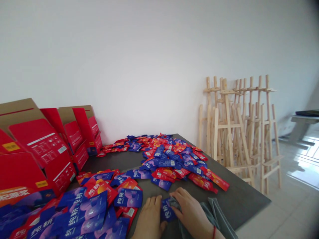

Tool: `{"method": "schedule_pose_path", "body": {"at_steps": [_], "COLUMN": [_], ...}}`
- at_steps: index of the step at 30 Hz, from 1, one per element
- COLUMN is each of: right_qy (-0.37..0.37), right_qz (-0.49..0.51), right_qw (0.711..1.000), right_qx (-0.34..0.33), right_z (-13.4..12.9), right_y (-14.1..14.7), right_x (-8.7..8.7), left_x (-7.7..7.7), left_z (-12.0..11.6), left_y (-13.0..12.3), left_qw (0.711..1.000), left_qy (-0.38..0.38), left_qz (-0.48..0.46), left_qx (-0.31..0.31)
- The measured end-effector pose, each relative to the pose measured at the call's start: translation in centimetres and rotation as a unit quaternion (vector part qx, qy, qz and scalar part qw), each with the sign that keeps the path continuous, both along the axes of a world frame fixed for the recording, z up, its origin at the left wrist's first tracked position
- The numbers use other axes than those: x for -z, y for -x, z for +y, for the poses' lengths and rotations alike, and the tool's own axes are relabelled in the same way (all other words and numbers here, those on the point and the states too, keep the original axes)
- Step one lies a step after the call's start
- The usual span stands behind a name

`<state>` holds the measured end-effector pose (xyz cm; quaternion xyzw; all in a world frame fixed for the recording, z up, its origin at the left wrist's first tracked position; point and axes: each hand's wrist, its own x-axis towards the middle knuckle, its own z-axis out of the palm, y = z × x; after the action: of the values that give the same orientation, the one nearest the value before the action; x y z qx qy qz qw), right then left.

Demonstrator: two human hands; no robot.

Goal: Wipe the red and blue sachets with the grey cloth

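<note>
On the dark table in front of me lies a blue sachet (166, 212) with white lettering, between my two hands. My left hand (149, 217) grips its left edge, fingers along the side and thumb low on the pouch. A grey-green cloth (216, 215) is bunched in my right hand (190, 209), whose fingers press it against the sachet's right side. The rest of the cloth trails beneath that wrist. Left of my hands, a heap of blue sachets (86, 212) overlaps with red sachets (98, 189).
A larger pile of mixed sachets (171, 159) spreads over the far part of the table (245, 199). Open red cardboard boxes (41, 142) line the left side. Beyond the table's right edge, several wooden easels (228, 126) stand against the white wall.
</note>
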<state>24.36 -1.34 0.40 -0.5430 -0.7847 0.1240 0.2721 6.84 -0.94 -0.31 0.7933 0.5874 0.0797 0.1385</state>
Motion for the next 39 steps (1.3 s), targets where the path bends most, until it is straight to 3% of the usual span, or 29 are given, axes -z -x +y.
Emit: {"method": "schedule_pose_path", "body": {"at_steps": [5, 16, 19, 22, 24, 27, 32, 39], "right_qy": [0.023, 0.026, 0.03, 0.011, -0.003, -0.005, -0.005, 0.013], "right_qz": [-0.05, -0.059, -0.068, -0.049, -0.024, -0.001, -0.052, -0.114], "right_qw": [0.999, 0.994, 0.989, 0.988, 0.992, 0.998, 0.998, 0.992], "right_qx": [0.0, 0.088, 0.125, 0.149, 0.128, 0.058, -0.023, 0.055], "right_z": [0.5, 2.1, 2.5, 2.2, 1.5, 0.4, 1.0, 3.8], "right_y": [1.0, -3.8, -4.6, -4.3, -3.2, -0.5, 2.8, 0.6], "right_x": [2.6, 3.5, 3.3, 2.3, 1.6, 0.9, 1.3, 0.6], "left_x": [-1.0, -0.2, 0.6, 1.7, 2.5, 3.5, 4.4, 4.0], "left_z": [1.0, 2.5, 3.2, 3.8, 4.2, 4.5, 4.3, 3.8], "left_y": [0.4, 1.5, 1.7, 1.4, 1.0, 0.6, 0.7, 0.7], "left_qw": [1.0, 0.993, 0.976, 0.92, 0.883, 0.855, 0.857, 0.864], "left_qy": [0.024, 0.064, 0.131, 0.264, 0.315, 0.327, 0.292, 0.292], "left_qz": [-0.005, -0.09, -0.168, -0.282, -0.341, -0.397, -0.424, -0.409], "left_qx": [-0.007, -0.029, -0.044, -0.066, -0.075, -0.067, -0.029, -0.039]}}
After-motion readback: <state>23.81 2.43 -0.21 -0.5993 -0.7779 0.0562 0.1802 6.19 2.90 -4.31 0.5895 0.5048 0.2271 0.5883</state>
